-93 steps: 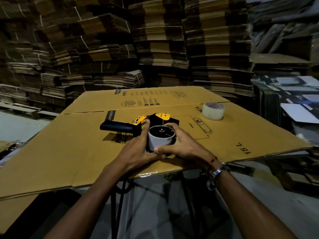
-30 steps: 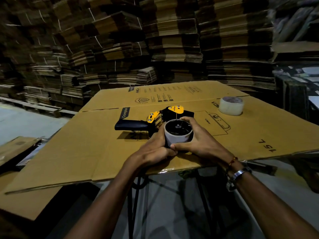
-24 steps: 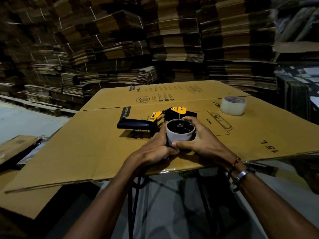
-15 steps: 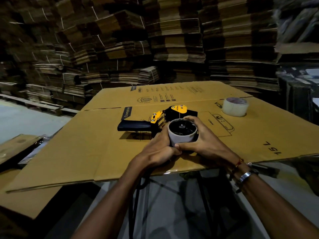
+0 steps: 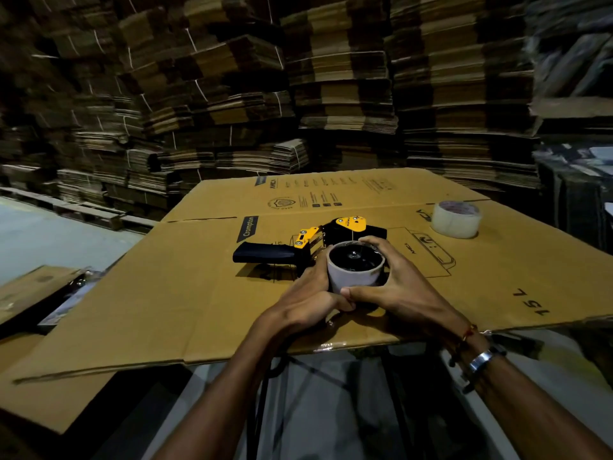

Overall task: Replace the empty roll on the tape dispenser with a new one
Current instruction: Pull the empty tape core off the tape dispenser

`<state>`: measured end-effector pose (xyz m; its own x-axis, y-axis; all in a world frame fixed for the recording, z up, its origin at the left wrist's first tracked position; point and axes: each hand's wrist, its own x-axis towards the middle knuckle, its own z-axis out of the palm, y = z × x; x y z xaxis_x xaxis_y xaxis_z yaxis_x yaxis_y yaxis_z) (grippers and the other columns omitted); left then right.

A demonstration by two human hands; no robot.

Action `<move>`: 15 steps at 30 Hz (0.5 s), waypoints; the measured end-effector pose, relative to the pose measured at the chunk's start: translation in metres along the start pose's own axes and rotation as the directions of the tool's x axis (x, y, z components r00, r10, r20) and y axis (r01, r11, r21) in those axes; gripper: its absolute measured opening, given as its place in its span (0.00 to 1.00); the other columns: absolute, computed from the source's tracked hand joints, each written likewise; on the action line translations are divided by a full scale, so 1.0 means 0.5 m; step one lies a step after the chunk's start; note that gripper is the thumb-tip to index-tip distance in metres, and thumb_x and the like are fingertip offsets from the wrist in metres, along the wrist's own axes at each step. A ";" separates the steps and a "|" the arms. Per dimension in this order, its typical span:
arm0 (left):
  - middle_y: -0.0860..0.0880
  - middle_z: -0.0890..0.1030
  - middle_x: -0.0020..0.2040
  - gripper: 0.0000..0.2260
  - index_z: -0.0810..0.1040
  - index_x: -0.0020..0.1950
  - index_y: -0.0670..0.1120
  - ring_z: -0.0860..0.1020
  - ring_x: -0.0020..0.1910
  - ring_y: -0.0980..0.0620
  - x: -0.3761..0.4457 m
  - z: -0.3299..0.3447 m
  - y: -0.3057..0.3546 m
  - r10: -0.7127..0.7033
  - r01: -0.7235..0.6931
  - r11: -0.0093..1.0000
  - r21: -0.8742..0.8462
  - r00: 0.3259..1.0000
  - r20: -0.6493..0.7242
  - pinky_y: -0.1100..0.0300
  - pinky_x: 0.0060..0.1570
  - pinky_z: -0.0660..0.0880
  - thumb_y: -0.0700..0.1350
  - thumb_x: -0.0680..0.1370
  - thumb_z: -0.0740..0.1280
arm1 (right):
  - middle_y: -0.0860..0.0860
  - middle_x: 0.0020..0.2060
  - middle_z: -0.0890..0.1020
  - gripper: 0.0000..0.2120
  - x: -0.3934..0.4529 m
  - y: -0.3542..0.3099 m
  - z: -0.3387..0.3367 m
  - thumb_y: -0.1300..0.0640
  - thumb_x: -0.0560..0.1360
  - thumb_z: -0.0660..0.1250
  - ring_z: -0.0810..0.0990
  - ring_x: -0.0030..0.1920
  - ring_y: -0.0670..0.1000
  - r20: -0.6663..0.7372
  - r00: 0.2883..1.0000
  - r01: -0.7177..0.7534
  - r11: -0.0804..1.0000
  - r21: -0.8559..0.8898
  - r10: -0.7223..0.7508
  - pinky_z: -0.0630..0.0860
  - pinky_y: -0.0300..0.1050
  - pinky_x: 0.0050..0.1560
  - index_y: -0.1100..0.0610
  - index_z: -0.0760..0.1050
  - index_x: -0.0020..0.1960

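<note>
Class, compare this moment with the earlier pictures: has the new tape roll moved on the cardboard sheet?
No. The new tape roll sits by the same printed marking on the cardboard sheet; only the camera shifted.

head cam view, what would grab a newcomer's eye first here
Both hands, the left hand and right hand, wrap the pale empty roll on the black and yellow tape dispenser at mid-table. A fresh clear tape roll sits far right on the flattened carton, with cardboard stacks towering behind.

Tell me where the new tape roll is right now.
In the head view the new tape roll sits untouched on the flattened cardboard sheet, far right, beyond the tape dispenser and both hands.
</note>
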<state>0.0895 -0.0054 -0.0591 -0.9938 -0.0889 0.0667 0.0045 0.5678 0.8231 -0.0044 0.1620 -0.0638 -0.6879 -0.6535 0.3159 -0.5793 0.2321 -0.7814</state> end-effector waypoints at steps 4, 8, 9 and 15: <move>0.57 0.72 0.63 0.42 0.55 0.76 0.60 0.71 0.64 0.53 -0.006 -0.005 -0.003 0.027 -0.027 1.000 -0.006 1.000 -0.001 0.54 0.66 0.71 0.48 0.69 0.77 | 0.40 0.61 0.77 0.40 -0.001 -0.003 0.000 0.50 0.64 0.82 0.76 0.61 0.39 0.015 1.000 -0.016 0.999 0.030 0.015 0.74 0.37 0.61 0.45 0.66 0.71; 0.53 0.71 0.67 0.46 0.57 0.76 0.59 0.70 0.67 0.52 -0.004 0.000 -0.017 0.047 -0.046 0.999 0.025 0.998 -0.044 0.50 0.69 0.70 0.55 0.65 0.79 | 0.38 0.60 0.78 0.40 -0.003 -0.006 0.000 0.50 0.64 0.82 0.76 0.59 0.35 0.027 1.000 -0.008 0.999 0.035 0.007 0.75 0.40 0.63 0.43 0.67 0.70; 0.53 0.72 0.67 0.46 0.58 0.76 0.58 0.71 0.67 0.53 -0.003 0.002 -0.019 0.048 -0.047 0.999 0.027 0.997 -0.054 0.50 0.69 0.71 0.56 0.64 0.80 | 0.39 0.60 0.78 0.40 -0.004 -0.005 0.000 0.50 0.63 0.83 0.77 0.59 0.36 0.026 1.000 -0.006 0.999 0.042 0.005 0.75 0.42 0.64 0.43 0.67 0.70; 0.57 0.74 0.67 0.47 0.61 0.74 0.60 0.72 0.68 0.56 0.014 0.011 -0.033 0.078 -0.073 0.996 0.050 0.991 -0.109 0.49 0.68 0.72 0.56 0.60 0.81 | 0.39 0.60 0.79 0.41 -0.004 0.002 0.003 0.50 0.62 0.83 0.77 0.63 0.40 0.007 0.999 0.041 0.999 0.036 -0.041 0.76 0.49 0.66 0.42 0.67 0.69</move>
<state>0.0820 -0.0108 -0.0756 -0.9723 -0.1331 0.1923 0.0717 0.6129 0.7869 -0.0027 0.1624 -0.0659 -0.6606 -0.6672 0.3443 -0.5907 0.1789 -0.7868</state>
